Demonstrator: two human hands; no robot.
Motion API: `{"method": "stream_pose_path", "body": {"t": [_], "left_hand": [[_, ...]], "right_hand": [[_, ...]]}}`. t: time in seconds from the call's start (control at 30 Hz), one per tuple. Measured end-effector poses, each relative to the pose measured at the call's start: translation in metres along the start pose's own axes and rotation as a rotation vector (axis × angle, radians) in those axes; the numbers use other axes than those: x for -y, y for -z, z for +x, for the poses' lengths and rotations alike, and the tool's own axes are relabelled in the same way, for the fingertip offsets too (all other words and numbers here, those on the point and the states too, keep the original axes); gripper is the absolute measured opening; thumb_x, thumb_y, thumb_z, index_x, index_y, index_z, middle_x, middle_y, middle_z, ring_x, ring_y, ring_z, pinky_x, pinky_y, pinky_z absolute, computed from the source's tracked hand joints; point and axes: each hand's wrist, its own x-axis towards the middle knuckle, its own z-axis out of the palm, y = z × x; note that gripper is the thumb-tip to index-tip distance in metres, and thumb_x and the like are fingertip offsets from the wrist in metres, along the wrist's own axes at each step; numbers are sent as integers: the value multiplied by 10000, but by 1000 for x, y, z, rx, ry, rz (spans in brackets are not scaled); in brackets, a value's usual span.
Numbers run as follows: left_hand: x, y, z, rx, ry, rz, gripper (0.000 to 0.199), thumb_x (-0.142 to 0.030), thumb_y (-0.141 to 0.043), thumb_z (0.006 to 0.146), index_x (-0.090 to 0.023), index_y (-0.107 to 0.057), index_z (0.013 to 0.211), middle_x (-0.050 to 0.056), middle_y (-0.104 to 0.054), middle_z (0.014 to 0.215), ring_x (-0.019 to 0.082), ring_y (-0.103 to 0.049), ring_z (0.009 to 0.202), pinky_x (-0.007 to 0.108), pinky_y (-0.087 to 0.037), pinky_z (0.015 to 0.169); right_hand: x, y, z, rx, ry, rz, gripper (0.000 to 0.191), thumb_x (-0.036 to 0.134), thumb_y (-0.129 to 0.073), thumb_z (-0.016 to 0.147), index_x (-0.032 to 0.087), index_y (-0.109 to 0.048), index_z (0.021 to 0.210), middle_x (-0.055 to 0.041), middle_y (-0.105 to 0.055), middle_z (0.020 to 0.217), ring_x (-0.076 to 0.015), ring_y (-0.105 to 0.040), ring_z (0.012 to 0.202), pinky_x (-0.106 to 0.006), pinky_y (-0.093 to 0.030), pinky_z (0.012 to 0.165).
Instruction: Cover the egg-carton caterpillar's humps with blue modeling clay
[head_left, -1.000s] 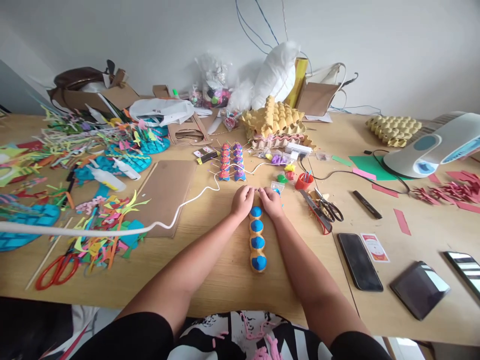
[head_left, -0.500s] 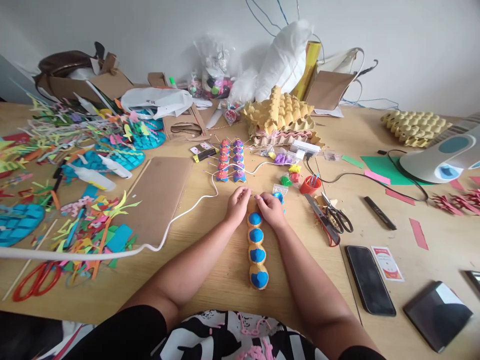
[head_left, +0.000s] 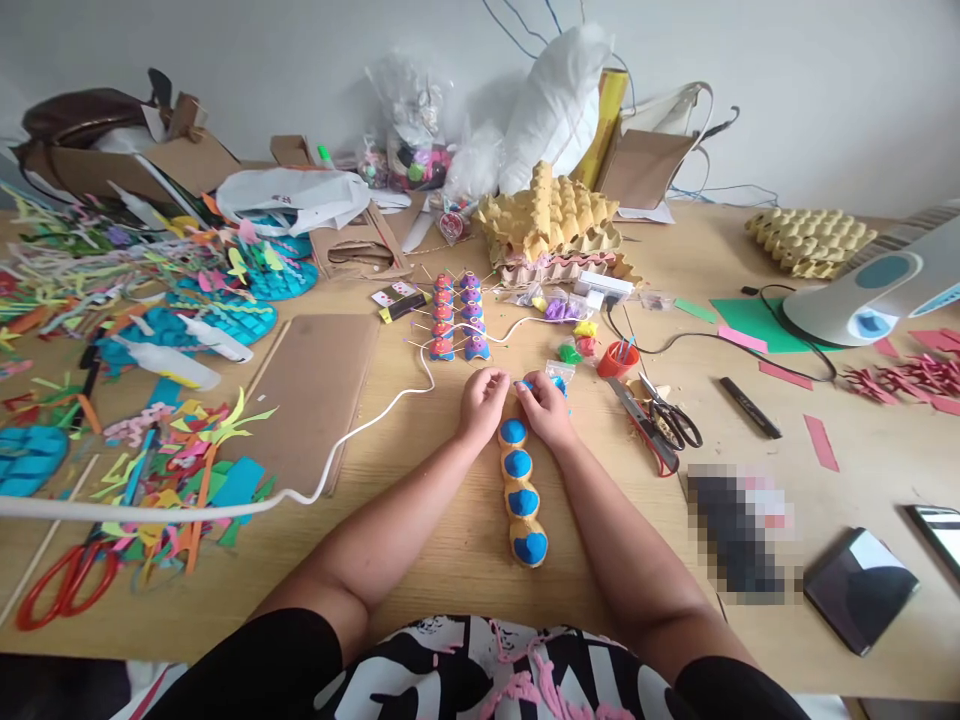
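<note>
A strip of egg-carton cups (head_left: 520,484), tan with blue clay caps, runs lengthwise in front of me on the table. Just past its far end, my left hand (head_left: 484,405) is closed, thumb and fingertips pinched together; anything between them is too small to make out. My right hand (head_left: 546,408) is close beside it, also pinching, with a bit of blue clay showing at its fingertips. More blue clay (head_left: 556,383) in a clear bag lies behind the right hand. Two finished-looking strips, one red-topped (head_left: 442,318) and one purple-topped (head_left: 472,318), have pins sticking out.
A white cable (head_left: 390,404) crosses the table on the left, over a cardboard sheet (head_left: 319,385). Paper scraps and red scissors (head_left: 67,585) lie at far left. To the right are a cutter (head_left: 643,425), black-handled scissors (head_left: 675,418) and a red cup (head_left: 619,358). Egg trays (head_left: 555,225) are stacked behind.
The two hands have drawn slightly apart at the fingertips, the right one shifting a little right. The whole view has turned slightly; the strip stays on the table.
</note>
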Motion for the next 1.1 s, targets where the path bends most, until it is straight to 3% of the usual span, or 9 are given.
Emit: {"method": "stream_pose_path", "body": {"t": [0.23,0.7,0.9,1.1], "left_hand": [[6,-5,-4,5,-46,25,88,-207,-723,962,-224,-758,1041,60,-770,1072,168,-688,900,315,-558,862],[10,-7,-6,35,-108,-8,169,-328,-690,990,-230,-747,1116,110,-791,1194,228,-767,1092,385,-634,959],[0,-3,-8,52,-168,32,177,-405,-749,969,-270,-788,1076,88,-818,1179,275,-725,1234,477,-526,1190],[2,-4,-7,10,-120,28,235,-499,-721,1005,-271,-772,1021,80,-810,1155,266,-719,1212,449,-547,1137]], "right_hand": [[-4,-1,-1,-43,-23,29,437,706,-626,956,277,-556,910,85,-380,585,-148,-353,540,-326,-266,550],[-6,1,1,-113,17,32,313,571,-627,968,268,-556,925,59,-452,691,-158,-421,628,-326,-355,612],[-1,1,-1,-125,56,17,261,515,-657,930,265,-584,955,47,-503,713,-172,-480,670,-331,-407,662],[3,-1,-2,-91,89,3,220,461,-672,901,252,-652,965,67,-471,650,-156,-439,613,-313,-372,615]]}}
